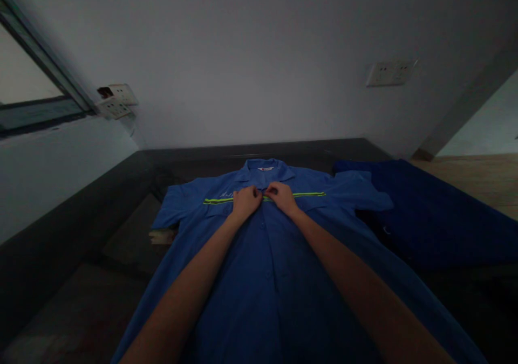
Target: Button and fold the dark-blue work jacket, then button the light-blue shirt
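Note:
A blue short-sleeved work shirt (251,277) lies spread front side up, its collar at the far end and a bright yellow-green stripe across the chest. My left hand (246,201) pinches the front placket at the stripe. Facing it from the other side, my right hand (282,196) pinches the same spot, and the fingertips nearly meet. Whatever button sits between the fingers is hidden. Below the hands, buttons (267,274) show down the placket, where the two front edges lie close together.
A dark blue cloth (429,213) lies to the right, partly beside the right sleeve. Something pale and folded (162,237) shows under the left sleeve. Behind the dark table (226,151) rises a wall with sockets (389,74). A window frame (48,73) is at upper left.

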`<move>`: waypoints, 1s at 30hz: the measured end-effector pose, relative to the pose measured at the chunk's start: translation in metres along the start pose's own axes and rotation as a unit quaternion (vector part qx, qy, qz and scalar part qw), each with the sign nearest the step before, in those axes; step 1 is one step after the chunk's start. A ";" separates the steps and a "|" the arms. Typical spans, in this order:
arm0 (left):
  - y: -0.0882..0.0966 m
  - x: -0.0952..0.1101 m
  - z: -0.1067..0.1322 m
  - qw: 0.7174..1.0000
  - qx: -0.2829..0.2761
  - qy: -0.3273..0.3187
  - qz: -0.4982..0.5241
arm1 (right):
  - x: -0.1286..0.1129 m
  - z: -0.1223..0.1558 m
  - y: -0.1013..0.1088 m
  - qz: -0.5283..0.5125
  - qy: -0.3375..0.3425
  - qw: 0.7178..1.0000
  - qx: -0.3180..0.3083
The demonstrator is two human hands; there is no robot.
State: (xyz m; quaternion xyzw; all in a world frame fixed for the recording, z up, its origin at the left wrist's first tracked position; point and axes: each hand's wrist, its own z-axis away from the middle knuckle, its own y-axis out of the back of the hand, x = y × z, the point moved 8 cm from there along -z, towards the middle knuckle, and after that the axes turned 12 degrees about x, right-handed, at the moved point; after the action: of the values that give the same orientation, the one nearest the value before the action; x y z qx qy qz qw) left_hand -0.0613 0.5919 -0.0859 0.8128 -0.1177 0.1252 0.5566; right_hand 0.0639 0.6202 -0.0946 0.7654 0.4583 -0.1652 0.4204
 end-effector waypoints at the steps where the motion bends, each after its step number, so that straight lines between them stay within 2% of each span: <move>1: -0.001 0.001 0.000 1.000 -0.012 0.004 -0.005 | 0.002 -0.001 0.001 -0.023 -0.007 1.000 0.008; 7: -0.008 -0.001 0.000 0.998 -0.039 0.046 0.009 | 0.002 -0.002 0.005 -0.087 -0.022 0.995 0.038; 12: -0.009 0.000 0.000 0.999 -0.036 0.036 0.011 | 0.004 -0.002 0.006 -0.088 -0.050 0.994 0.038; 16: -0.005 0.005 0.004 1.000 -0.022 0.007 -0.001 | 0.010 -0.003 0.003 -0.081 -0.084 0.993 0.029; 20: 0.005 0.019 0.011 0.993 0.047 -0.083 -0.063 | 0.014 -0.004 0.001 -0.080 -0.100 0.991 0.026; 22: 0.007 0.022 0.012 0.991 0.065 -0.095 -0.068 | 0.017 -0.004 0.000 -0.081 -0.109 0.990 0.028; 25: -0.001 0.011 0.007 1.000 0.020 -0.019 -0.009 | 0.021 -0.004 -0.001 -0.085 -0.123 0.988 0.033; 28: -0.011 -0.002 0.002 0.995 -0.035 0.072 0.061 | 0.025 -0.005 -0.003 -0.094 -0.134 0.986 0.034; 30: -0.013 -0.005 -0.001 0.992 -0.047 0.088 0.080 | 0.026 -0.004 -0.003 -0.099 -0.139 0.985 0.033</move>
State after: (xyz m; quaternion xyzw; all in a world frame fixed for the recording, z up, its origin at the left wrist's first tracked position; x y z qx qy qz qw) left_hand -0.0618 0.5972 -0.0983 0.7595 -0.1390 0.2347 0.5906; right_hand 0.0741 0.6392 -0.1102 0.6990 0.4633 -0.3260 0.4365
